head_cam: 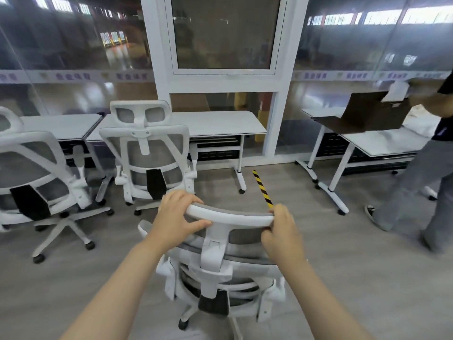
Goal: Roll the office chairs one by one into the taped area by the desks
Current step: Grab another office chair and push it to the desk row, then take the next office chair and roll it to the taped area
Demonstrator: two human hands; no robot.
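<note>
The left hand (177, 218) curls over the left end of the headrest (229, 216) of the near white chair (220, 271), thumb lying along its front, while the right hand (282, 233) wraps the right end, fingers tucked under. That chair stands on the grey floor (343, 266) just short of a yellow-black tape strip (262, 188). Beyond it, 2 chairs (149, 155) are parked at the white desks (220, 123), and a second person (416, 173) walks at the right.

bare floor (282, 182) ahead; parked chair (147, 153) left; person (416, 182) right

I lose the leftmost chair (29, 173) past the frame's left edge; the bystander (416, 182) is cropped at the right and blurred; my held chair's base (210, 317) runs off below
</note>
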